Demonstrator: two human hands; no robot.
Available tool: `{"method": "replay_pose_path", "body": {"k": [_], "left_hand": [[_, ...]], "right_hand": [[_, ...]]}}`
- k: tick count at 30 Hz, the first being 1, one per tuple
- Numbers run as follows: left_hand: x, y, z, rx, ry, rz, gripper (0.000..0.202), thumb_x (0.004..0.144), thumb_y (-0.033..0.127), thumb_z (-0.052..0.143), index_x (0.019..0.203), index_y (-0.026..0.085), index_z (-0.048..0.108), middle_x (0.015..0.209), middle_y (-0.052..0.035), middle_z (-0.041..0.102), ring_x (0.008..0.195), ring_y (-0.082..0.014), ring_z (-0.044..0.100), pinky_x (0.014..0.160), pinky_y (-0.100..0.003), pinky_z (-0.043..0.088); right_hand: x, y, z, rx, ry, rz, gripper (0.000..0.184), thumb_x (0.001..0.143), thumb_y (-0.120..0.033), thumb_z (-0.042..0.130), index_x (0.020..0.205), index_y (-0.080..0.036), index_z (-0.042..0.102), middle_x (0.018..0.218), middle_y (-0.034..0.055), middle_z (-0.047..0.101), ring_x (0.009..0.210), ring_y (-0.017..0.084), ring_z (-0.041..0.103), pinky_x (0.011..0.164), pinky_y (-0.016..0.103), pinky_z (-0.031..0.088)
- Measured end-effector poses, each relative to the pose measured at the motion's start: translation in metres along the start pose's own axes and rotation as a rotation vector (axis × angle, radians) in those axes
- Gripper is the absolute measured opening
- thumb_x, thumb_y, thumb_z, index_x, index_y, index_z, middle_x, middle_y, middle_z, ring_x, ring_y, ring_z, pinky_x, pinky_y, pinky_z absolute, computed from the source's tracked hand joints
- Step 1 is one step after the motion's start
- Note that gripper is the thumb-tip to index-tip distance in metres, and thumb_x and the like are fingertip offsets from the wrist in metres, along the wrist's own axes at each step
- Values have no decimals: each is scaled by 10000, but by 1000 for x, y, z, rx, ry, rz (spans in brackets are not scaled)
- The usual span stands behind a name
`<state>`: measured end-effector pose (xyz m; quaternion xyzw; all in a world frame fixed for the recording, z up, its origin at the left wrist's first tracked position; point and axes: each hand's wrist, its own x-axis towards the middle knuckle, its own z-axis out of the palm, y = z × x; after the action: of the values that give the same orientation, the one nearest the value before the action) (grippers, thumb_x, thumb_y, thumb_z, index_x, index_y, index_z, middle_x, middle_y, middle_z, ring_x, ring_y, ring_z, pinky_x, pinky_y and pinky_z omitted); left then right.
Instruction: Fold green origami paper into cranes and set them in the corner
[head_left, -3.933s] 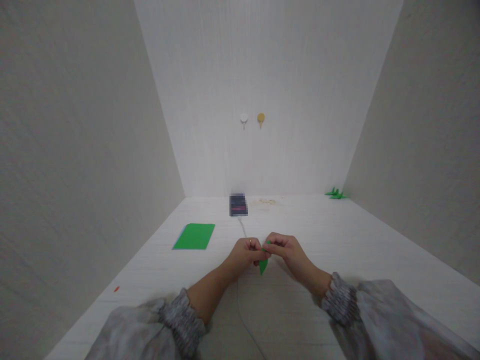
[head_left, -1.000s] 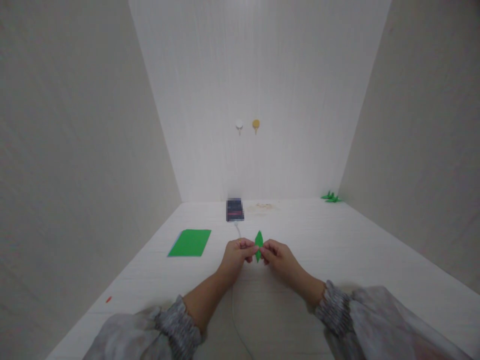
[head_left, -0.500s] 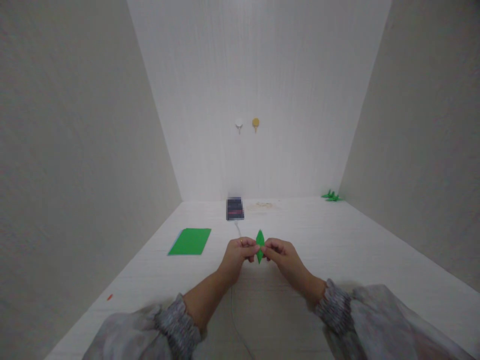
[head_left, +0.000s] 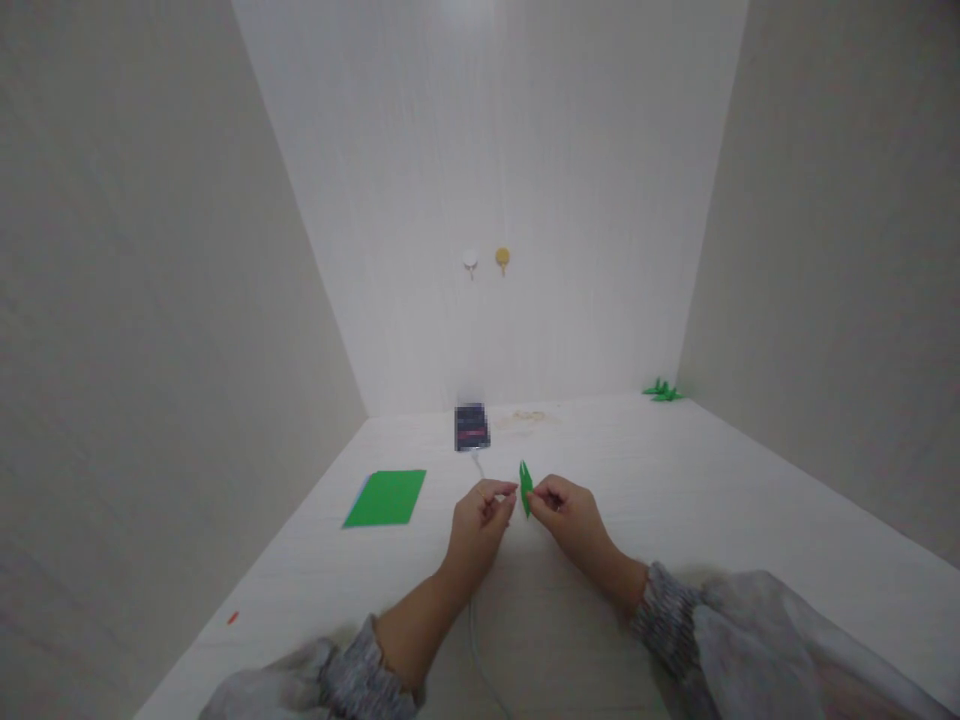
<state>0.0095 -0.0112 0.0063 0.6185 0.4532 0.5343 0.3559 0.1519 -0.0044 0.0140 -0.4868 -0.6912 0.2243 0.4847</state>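
A narrow piece of folded green paper (head_left: 526,488), pointed at both ends, stands upright over the table. My right hand (head_left: 568,505) pinches its right side between thumb and fingers; the paper's upper tip is split in two. Just left of the paper is my left hand (head_left: 480,520), with thumb and index finger slightly apart and a small gap between the fingertips and the paper. A ring shows on one left finger.
A stack of green paper sheets (head_left: 386,498) lies at the left. Toward the back wall is a phone (head_left: 472,428) with a white cable (head_left: 475,640). Folded green paper pieces (head_left: 663,391) sit in the far right corner, a small red scrap (head_left: 233,618) near left.
My left hand has let go of the folded paper and drawn slightly left. The paper has turned and narrowed in view, staying in my right hand. The camera view has shifted a little.
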Motion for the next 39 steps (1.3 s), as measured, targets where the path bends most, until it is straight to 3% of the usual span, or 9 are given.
{"method": "replay_pose_path", "body": {"k": [5,10,15,22,27,39], "left_hand": [[-2,2,4,49,-90,-19,310,724,368,524,929,158,624,669,-26,603,567,-121,511,558,-230,398],[4,1,4,-104,-118,-120,273,673,345,587,846,139,631,545,5,554,494,-99,473,494,-205,365],[6,2,2,-234,-133,-164,207,660,325,600,665,118,600,459,35,473,431,-65,410,454,-183,319],[3,-3,2,-344,-155,-156,324,638,309,627,875,151,474,518,57,514,381,-50,397,400,-174,295],[1,-3,0,-377,-169,-155,373,612,312,649,856,179,401,520,72,526,362,-48,411,391,-171,302],[0,-5,-1,-403,-242,-164,354,629,251,638,875,163,399,556,30,598,348,-42,419,367,-155,310]], "right_hand": [[0,3,-1,-122,-2,-175,108,704,-197,518,598,-185,511,584,-1,498,548,126,456,520,236,354],[-1,0,-3,-40,-106,-309,43,716,-156,513,728,-185,542,692,16,523,640,131,491,588,240,398],[-2,-2,-4,95,-104,-164,34,738,-208,520,719,-179,515,639,-4,514,591,118,488,544,231,398],[0,13,4,460,-154,-51,185,715,-275,577,841,-191,471,683,-19,500,609,104,497,553,228,409],[0,15,6,706,-248,71,294,619,-291,676,804,-187,472,653,-30,514,572,95,503,521,223,397],[-3,6,-3,797,-309,145,251,624,-261,675,774,-179,491,613,-41,523,523,89,501,511,228,398]]}}
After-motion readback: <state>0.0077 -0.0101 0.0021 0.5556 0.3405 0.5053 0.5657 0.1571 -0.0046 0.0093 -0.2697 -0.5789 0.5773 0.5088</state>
